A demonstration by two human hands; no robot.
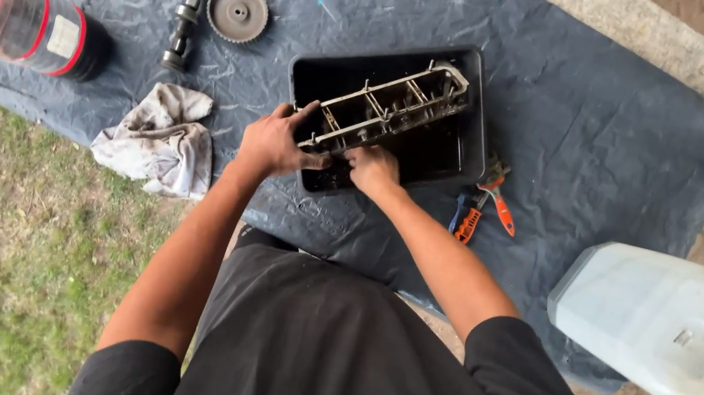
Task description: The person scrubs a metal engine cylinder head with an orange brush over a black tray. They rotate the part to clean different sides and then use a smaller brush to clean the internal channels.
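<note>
Centrally, grimy metal camshaft carrier frame (391,104), ladder-shaped with cross ribs, sits tilted in black plastic tub (469,127). Left hand (273,143) grasps frame's near end, thumb over rail. Right hand (373,169) clenched just beside, at frame's lower edge inside tub. Orange-handled pliers (486,206) right of tub; rag (160,137) left.

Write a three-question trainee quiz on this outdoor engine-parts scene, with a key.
1. True or false: the metal frame part sits in the black tray.
2. Which lies right of the tray? A) crumpled rag B) orange-handled pliers C) gear wheel
3. Which hand grips the near end of the frame part from the side nearest the rag?

Key: 1 true. 2 B. 3 the left hand; the right hand rests at the tray's near edge.
</note>
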